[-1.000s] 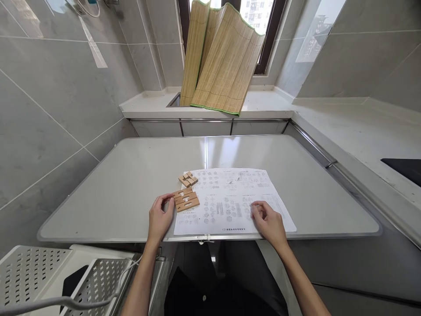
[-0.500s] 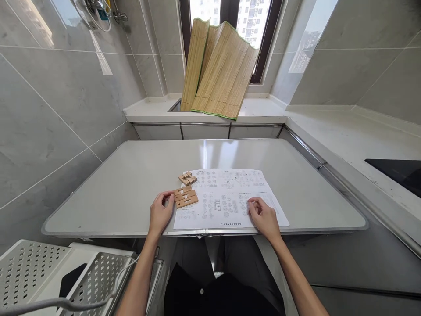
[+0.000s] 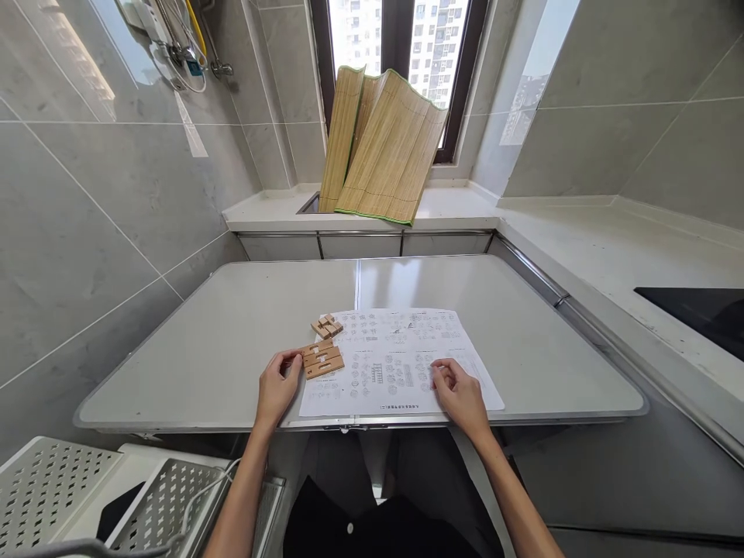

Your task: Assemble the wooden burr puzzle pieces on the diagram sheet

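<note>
My left hand (image 3: 277, 390) lies at the left edge of several flat slotted wooden pieces (image 3: 324, 360) placed side by side. Its fingers are loosely bent, with the fingertips at the edge of the pieces and a gap beside the thumb; no grip on them shows. Behind these pieces, a small cluster of interlocked wooden blocks (image 3: 327, 326) sits partly over the paper's far left corner. A white sheet (image 3: 349, 401) printed with small diagrams lies under part of the wood. On the sheet's right side rests my right hand (image 3: 459, 395), fingers loosely curved and apart, holding nothing visible.
The sheet lies on a pale folding table (image 3: 558, 380) with a centre seam. Behind it, a folded bamboo mat (image 3: 389, 147) leans on the counter (image 3: 459, 195) by the window. A perforated white rack (image 3: 52, 480) stands at the lower left. Tiled walls enclose the space.
The camera view has tilted up slightly, so the table and hands appear lower and a little further left. Both hands and the wooden pieces keep their places on the table.
</note>
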`<control>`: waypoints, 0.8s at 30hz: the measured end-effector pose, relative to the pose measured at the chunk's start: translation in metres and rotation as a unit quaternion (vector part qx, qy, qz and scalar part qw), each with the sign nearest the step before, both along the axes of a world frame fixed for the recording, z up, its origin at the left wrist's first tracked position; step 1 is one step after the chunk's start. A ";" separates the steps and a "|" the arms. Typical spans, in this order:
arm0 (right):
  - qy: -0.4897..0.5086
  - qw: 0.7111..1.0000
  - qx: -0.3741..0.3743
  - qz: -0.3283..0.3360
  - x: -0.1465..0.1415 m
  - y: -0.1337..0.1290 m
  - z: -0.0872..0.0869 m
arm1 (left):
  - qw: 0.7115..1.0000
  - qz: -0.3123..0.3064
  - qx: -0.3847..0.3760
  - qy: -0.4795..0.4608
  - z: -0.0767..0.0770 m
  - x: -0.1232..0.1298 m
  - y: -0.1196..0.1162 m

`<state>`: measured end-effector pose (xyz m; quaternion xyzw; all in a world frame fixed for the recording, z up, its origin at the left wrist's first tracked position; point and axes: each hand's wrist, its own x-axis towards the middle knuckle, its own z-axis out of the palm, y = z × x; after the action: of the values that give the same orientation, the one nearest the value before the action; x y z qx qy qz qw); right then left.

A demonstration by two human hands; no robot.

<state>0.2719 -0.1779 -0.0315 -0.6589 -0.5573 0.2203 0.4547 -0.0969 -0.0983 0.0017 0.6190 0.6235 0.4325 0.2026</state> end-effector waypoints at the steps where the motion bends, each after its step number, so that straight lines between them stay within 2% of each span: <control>1: 0.001 1.000 0.000 0.001 0.000 0.000 0.000 | 1.000 0.000 -0.001 0.000 0.000 0.000 0.000; 10: 0.001 1.000 0.001 0.011 -0.001 0.001 0.001 | 1.000 -0.002 -0.002 0.002 0.006 0.001 -0.001; 24: 0.002 1.000 0.002 0.000 -0.004 -0.001 0.003 | 1.000 -0.003 -0.009 0.009 0.003 -0.002 -0.001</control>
<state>0.2678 -0.1784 -0.0282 -0.6576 -0.5569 0.2207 0.4569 -0.0989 -0.0995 0.0045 0.6226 0.6277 0.4205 0.2039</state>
